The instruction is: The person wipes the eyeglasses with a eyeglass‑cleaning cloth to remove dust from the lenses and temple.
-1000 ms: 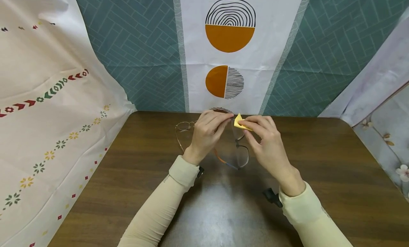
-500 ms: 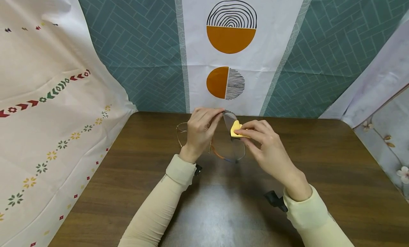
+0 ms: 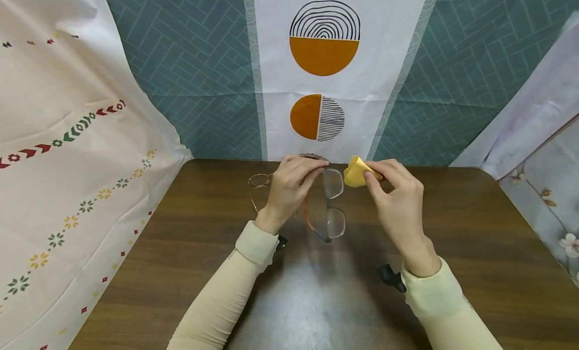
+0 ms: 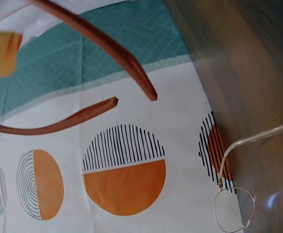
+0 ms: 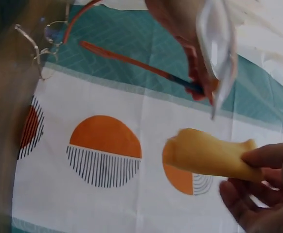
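Observation:
My left hand (image 3: 288, 186) grips a pair of eyeglasses (image 3: 336, 224) near one hinge, holding them up on end over the table. Both clear lenses show, one above the other. In the left wrist view their brown-orange temples (image 4: 100, 41) stick out unfolded. My right hand (image 3: 401, 201) pinches a yellow cloth (image 3: 355, 172) between thumb and fingers, just right of the upper lens and apart from it. The right wrist view shows the folded cloth (image 5: 204, 154) below the lenses (image 5: 217, 48).
Gold wire-rimmed eyeglasses (image 3: 260, 179) lie on the brown wooden table (image 3: 208, 224) behind my left hand, partly hidden by it. A patterned cloth backdrop (image 3: 217, 88) hangs along the table's far edge, with a pale floral curtain (image 3: 81, 199) at left.
The yellow cloth was over the lens half a second ago; my right hand has since drawn it away to the right. My left hand shifted slightly right and turned the eyeglasses.

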Demonstrator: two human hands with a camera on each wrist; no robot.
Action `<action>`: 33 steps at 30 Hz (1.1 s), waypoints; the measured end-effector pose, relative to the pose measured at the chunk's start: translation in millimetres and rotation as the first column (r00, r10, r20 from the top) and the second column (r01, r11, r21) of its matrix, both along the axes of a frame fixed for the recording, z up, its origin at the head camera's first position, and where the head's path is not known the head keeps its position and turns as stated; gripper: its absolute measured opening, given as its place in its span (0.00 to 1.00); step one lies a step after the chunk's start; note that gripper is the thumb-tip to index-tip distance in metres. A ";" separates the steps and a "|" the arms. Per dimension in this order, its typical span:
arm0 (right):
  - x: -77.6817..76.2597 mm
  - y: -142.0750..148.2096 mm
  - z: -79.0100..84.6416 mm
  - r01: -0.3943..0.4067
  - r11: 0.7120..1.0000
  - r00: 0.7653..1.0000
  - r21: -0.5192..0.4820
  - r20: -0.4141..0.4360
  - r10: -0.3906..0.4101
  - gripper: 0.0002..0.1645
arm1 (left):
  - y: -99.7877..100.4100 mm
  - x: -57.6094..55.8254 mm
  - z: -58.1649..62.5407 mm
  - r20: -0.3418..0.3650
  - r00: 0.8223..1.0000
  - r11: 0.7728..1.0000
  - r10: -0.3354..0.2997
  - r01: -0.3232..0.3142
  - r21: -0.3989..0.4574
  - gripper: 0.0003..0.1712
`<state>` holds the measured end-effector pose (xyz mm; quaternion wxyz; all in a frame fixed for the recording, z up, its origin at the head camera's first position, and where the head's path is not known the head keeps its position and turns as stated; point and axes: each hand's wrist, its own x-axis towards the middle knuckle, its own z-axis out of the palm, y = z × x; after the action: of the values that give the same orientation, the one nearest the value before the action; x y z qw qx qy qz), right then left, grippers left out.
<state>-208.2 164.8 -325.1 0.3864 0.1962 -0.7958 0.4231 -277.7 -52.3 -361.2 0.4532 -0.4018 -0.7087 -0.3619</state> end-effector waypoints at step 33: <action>-0.2 -7.4 -6.0 -0.248 0.941 0.965 0.228 -0.031 0.262 0.24 | -4.3 1.4 2.5 -0.013 0.996 0.989 0.091 -0.089 0.121 0.08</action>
<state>-208.4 157.4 -331.2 0.3280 0.3524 -0.7938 0.3716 -276.3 -56.6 -358.7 0.4987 -0.3449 -0.6988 -0.3794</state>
